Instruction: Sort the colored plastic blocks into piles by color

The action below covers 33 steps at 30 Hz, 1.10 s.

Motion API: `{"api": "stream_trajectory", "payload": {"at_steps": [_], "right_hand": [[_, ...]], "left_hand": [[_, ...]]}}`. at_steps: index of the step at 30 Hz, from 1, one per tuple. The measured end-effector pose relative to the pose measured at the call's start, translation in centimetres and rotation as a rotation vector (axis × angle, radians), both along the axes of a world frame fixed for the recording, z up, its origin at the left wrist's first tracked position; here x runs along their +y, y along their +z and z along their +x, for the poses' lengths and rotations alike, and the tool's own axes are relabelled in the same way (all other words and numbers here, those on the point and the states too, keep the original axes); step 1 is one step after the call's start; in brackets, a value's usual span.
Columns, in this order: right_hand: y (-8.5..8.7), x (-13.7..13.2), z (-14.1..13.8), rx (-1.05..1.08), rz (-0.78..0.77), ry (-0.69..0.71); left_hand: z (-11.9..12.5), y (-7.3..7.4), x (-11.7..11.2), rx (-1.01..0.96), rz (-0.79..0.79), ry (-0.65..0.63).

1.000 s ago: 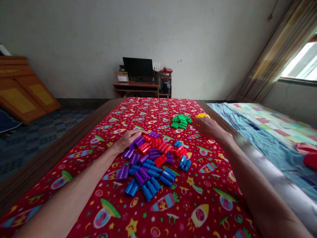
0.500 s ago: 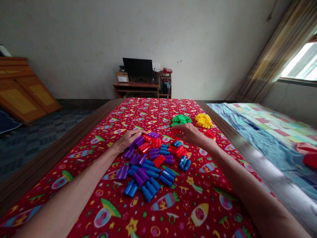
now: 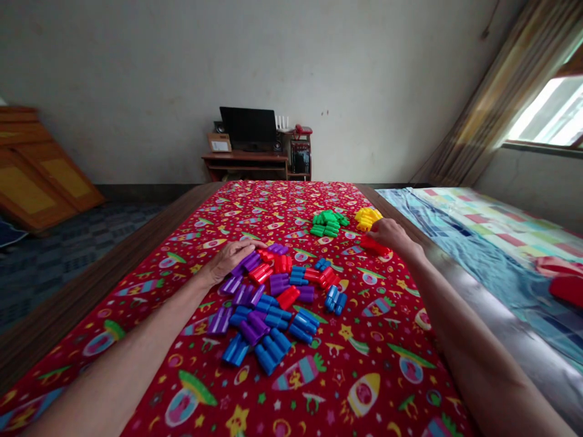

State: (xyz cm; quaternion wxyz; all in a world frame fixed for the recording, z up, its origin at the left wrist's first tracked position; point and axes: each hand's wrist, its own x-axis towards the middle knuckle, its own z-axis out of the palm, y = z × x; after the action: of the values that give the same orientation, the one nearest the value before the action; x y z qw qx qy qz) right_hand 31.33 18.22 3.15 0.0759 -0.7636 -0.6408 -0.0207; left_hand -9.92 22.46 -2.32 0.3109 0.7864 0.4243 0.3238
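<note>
A mixed heap of blue, purple and red plastic blocks (image 3: 273, 306) lies in the middle of the red patterned cloth (image 3: 364, 376). My left hand (image 3: 229, 259) rests flat on the heap's far left edge, fingers stretched over purple blocks (image 3: 249, 262). Farther back lie a green pile (image 3: 327, 223) and a yellow pile (image 3: 367, 217). My right hand (image 3: 392, 235) is just in front of the yellow pile, fingers curled over a red block (image 3: 374, 246) that touches the cloth.
The cloth covers a long wooden table (image 3: 91, 285). A striped blue bedsheet (image 3: 478, 243) runs along the right, with something red (image 3: 562, 282) on it. A desk with a monitor (image 3: 249, 128) stands at the far wall, a wooden cabinet (image 3: 40, 182) at the left.
My right hand came from the yellow pile to the mixed heap, closed on a red block, then carried it right to a spot before the yellow pile. The left hand stayed put.
</note>
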Motion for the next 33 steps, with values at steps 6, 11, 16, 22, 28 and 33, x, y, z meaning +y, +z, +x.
{"api": "stream_trajectory", "payload": {"at_steps": [6, 11, 16, 22, 28, 33], "right_hand": [[2.1, -1.0, -2.2, -0.046, 0.072, 0.025], [2.7, -1.9, -7.6, 0.162, 0.106, 0.528], [0.4, -4.0, -12.8, 0.146, -0.124, 0.915], [-0.3, -4.1, -13.1, 0.094, -0.126, 0.916], [0.4, -2.3, -11.7, 0.292, -0.138, 0.906], [0.6, -2.7, -12.0, 0.406, -0.014, 1.021]], "left_hand": [[-0.3, 0.0, 0.2, -0.015, -0.067, -0.026], [-0.4, 0.1, 0.2, -0.002, -0.036, -0.067], [-0.4, 0.0, 0.3, 0.011, -0.053, -0.045], [-0.5, 0.0, 0.4, 0.015, -0.043, -0.054], [-0.5, 0.0, 0.3, 0.010, -0.030, -0.059], [0.5, 2.0, -0.8, 0.002, -0.029, -0.028]]}}
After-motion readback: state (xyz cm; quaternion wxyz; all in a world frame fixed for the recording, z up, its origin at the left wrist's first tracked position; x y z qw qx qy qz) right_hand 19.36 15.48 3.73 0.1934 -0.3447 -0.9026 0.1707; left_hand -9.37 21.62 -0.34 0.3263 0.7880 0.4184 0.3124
